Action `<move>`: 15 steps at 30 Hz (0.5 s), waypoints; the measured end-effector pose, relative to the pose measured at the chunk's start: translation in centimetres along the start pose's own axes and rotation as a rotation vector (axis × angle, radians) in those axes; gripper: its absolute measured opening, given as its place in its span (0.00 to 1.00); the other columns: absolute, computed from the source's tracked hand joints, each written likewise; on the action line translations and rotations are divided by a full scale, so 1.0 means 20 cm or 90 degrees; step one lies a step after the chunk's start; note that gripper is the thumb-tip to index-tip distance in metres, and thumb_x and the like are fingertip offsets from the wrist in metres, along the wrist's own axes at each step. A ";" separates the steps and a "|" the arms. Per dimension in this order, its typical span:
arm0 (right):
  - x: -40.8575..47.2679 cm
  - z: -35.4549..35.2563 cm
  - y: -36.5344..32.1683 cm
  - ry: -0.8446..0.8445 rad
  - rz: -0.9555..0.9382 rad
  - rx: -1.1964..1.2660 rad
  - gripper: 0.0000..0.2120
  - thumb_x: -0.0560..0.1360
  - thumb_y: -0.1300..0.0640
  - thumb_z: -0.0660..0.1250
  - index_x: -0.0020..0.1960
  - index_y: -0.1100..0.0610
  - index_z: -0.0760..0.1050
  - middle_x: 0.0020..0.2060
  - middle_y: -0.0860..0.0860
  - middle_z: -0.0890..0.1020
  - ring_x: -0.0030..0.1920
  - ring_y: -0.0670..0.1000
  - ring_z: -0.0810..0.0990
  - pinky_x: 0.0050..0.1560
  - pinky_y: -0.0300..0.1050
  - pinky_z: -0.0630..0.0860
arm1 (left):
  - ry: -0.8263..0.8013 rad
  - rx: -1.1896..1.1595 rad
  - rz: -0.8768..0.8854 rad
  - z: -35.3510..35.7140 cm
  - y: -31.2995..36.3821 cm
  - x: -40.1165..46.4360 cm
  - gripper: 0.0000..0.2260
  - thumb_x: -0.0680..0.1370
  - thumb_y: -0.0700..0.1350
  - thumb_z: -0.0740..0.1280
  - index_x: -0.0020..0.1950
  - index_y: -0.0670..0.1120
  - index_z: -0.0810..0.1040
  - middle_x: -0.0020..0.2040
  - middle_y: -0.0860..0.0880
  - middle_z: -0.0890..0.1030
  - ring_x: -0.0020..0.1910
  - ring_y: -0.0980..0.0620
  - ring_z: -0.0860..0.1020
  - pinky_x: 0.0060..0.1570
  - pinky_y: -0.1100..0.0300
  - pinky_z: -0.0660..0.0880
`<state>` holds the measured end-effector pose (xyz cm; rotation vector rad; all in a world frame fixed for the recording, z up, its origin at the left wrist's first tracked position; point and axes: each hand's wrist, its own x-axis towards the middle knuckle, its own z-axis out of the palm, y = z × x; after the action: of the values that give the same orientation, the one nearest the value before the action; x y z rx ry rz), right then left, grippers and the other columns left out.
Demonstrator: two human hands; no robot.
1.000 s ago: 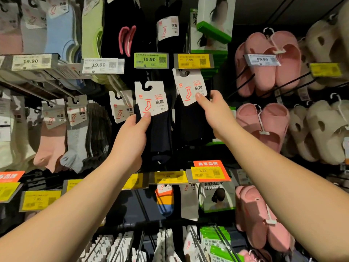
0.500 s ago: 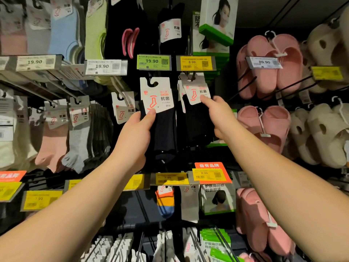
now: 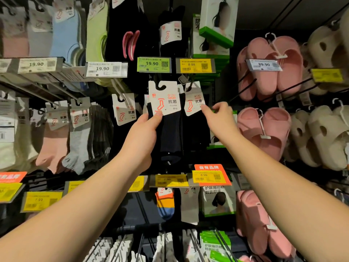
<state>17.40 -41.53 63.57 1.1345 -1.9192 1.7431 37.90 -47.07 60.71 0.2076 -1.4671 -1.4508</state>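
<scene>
At the centre of the frame, in front of a shop's hanging sock display, the left hand (image 3: pixel 142 137) grips a navy sock pack (image 3: pixel 171 133). Its thumb lies over the lower left corner of the pack's white header card (image 3: pixel 164 99), and the other fingers go behind the socks, out of sight. The pack hangs upright, with the hook cut-out of its card just below a green price tag (image 3: pixel 154 64) marked 19.90. Whether the cut-out sits on a peg cannot be told.

Just to the right, a second card (image 3: pixel 193 104) with the same print hangs slightly tilted under a yellow price tag (image 3: pixel 194 65) marked 8.99, with black socks below it. The right hand (image 3: pixel 220 118) reaches this second card from the right. Its foremost fingertip meets the card's lower right edge while the remaining fingers curl loosely. Whether it pinches the card or only touches it cannot be told. The two cards hang just beside each other.

Left of centre, pink socks (image 3: pixel 52 144) and grey socks (image 3: pixel 79 148) hang on their own cards. At the right of the frame, pink slippers (image 3: pixel 273 133) and cream slippers (image 3: pixel 324 137) hang in pairs on hooks. Below the hands, an orange label (image 3: pixel 211 167) sits behind a yellow tag marked 8.99.
</scene>
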 end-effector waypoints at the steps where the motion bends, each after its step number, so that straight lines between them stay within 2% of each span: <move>1: -0.02 -0.01 -0.01 0.009 -0.031 0.027 0.15 0.79 0.39 0.61 0.52 0.51 0.70 0.53 0.48 0.74 0.53 0.50 0.75 0.56 0.51 0.72 | -0.002 -0.003 -0.006 0.02 -0.01 0.01 0.13 0.83 0.50 0.63 0.67 0.49 0.76 0.56 0.51 0.85 0.56 0.49 0.84 0.57 0.45 0.80; 2: -0.05 -0.01 -0.03 -0.014 -0.038 0.087 0.15 0.81 0.40 0.59 0.49 0.51 0.71 0.48 0.47 0.77 0.47 0.49 0.76 0.50 0.49 0.73 | -0.003 -0.005 -0.010 0.04 -0.02 0.03 0.13 0.83 0.50 0.63 0.67 0.49 0.76 0.56 0.51 0.85 0.55 0.49 0.84 0.57 0.46 0.80; 4: -0.10 0.01 -0.08 -0.128 0.000 0.212 0.17 0.82 0.40 0.55 0.45 0.49 0.74 0.40 0.45 0.80 0.38 0.46 0.77 0.41 0.43 0.74 | -0.005 0.004 -0.009 0.11 -0.03 0.06 0.12 0.83 0.50 0.63 0.65 0.49 0.77 0.55 0.50 0.85 0.53 0.50 0.85 0.53 0.50 0.82; 5: -0.13 0.02 -0.10 -0.189 0.021 0.244 0.18 0.82 0.38 0.55 0.45 0.48 0.76 0.39 0.43 0.82 0.39 0.45 0.80 0.42 0.43 0.76 | -0.008 0.012 -0.005 0.15 -0.04 0.08 0.12 0.84 0.50 0.63 0.65 0.49 0.77 0.54 0.50 0.85 0.51 0.50 0.85 0.50 0.52 0.82; 7: -0.14 0.02 -0.12 -0.226 0.017 0.252 0.16 0.81 0.37 0.57 0.47 0.46 0.78 0.44 0.41 0.84 0.47 0.44 0.83 0.53 0.47 0.79 | -0.008 0.034 0.006 0.23 -0.04 0.11 0.13 0.84 0.50 0.62 0.65 0.47 0.76 0.54 0.49 0.85 0.51 0.50 0.85 0.52 0.51 0.82; 9: -0.12 0.00 -0.13 -0.172 0.001 0.254 0.14 0.80 0.39 0.59 0.46 0.47 0.75 0.46 0.42 0.83 0.49 0.45 0.82 0.58 0.50 0.77 | -0.004 0.070 0.013 0.28 -0.04 0.15 0.13 0.84 0.51 0.61 0.65 0.46 0.76 0.56 0.48 0.84 0.53 0.49 0.84 0.57 0.48 0.80; 11: -0.09 -0.02 -0.13 -0.131 -0.014 0.225 0.17 0.78 0.37 0.60 0.48 0.50 0.76 0.49 0.47 0.84 0.52 0.50 0.82 0.60 0.57 0.77 | -0.008 0.110 0.016 0.31 -0.02 0.19 0.11 0.84 0.51 0.60 0.58 0.48 0.79 0.56 0.48 0.83 0.53 0.49 0.83 0.56 0.48 0.80; 13: -0.08 -0.04 -0.12 -0.134 -0.018 0.218 0.21 0.75 0.36 0.60 0.50 0.53 0.77 0.50 0.50 0.84 0.53 0.53 0.82 0.61 0.61 0.77 | -0.017 0.126 0.021 0.32 -0.01 0.22 0.11 0.83 0.49 0.61 0.55 0.46 0.79 0.52 0.46 0.84 0.44 0.53 0.83 0.40 0.58 0.81; 14: -0.08 -0.05 -0.11 -0.136 -0.018 0.214 0.22 0.75 0.36 0.60 0.51 0.54 0.77 0.50 0.51 0.84 0.54 0.53 0.82 0.61 0.62 0.77 | -0.019 0.125 0.025 0.31 -0.01 0.22 0.11 0.83 0.48 0.61 0.55 0.44 0.79 0.50 0.46 0.84 0.39 0.55 0.83 0.33 0.63 0.77; 15: -0.08 -0.06 -0.10 -0.136 -0.021 0.213 0.23 0.75 0.35 0.60 0.51 0.55 0.77 0.50 0.51 0.84 0.54 0.53 0.82 0.61 0.62 0.77 | -0.021 0.127 0.036 0.31 -0.01 0.22 0.10 0.83 0.48 0.62 0.54 0.43 0.78 0.47 0.46 0.83 0.36 0.56 0.82 0.29 0.65 0.74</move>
<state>19.57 -39.83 64.20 1.5139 -1.7484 2.0509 31.26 -46.26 64.39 0.2636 -1.6325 -1.2688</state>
